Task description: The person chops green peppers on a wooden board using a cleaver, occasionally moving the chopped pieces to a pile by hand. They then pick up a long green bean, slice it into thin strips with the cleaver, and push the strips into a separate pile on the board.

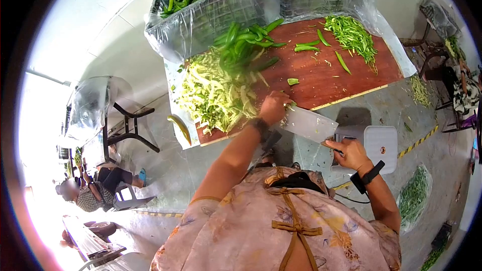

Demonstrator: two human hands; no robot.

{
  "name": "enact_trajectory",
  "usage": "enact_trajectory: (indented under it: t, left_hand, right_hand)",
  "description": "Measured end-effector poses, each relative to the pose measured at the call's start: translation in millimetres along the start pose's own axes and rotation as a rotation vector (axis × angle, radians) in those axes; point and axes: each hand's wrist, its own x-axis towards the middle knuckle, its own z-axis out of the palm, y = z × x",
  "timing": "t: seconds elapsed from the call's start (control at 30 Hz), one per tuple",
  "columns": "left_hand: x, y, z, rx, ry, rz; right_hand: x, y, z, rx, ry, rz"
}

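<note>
Grips a cleaver (309, 124) by the handle in the right hand (350, 153), right of center in the frame, with fingers wrapped tightly around it. Holds the cleaver broad face up, just off the near edge of a red-brown board (326, 86). Places the left hand (274, 108) at the cleaver's other end, at center, with fingers bent close together; cannot tell whether pinched on the green scrap (290, 105) at the tips or pressed to the metal. Stands over a heap of pale shreds (213, 93), left of center, just below blurred green peppers (236, 52). Faces loose pods (343, 63) and a mound of thin strips (354, 40) on the board at upper right. Looks across to 2 plastic-covered crates (216, 12) along the top, with more peppers in the left 1. Has a stool (380, 141) at right, near the right hand, and a bag of greens (414, 195) at lower right. Shares the room with another person (100, 193) at lower left.
</note>
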Motion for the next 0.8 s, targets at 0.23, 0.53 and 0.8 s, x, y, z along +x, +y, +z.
enact_trajectory:
  t: [0.23,0.53,0.8]
  left_hand:
    - [-1.1,8.5,-13.4,-0.041,0.009,-0.019]
    - [-0.7,13.2,-23.1,0.006,-0.077,-0.080]
    - [-2.9,-17.3,-3.1,-0.258,0.034,-0.074]
  right_hand:
    - [11.8,-5.1,-6.6,-0.046,-0.041,0.007]
    - [10.4,-8.4,1.9,0.039,-0.022,0.052]
    - [16.7,-13.3,14.6,0.080,0.023,0.085]
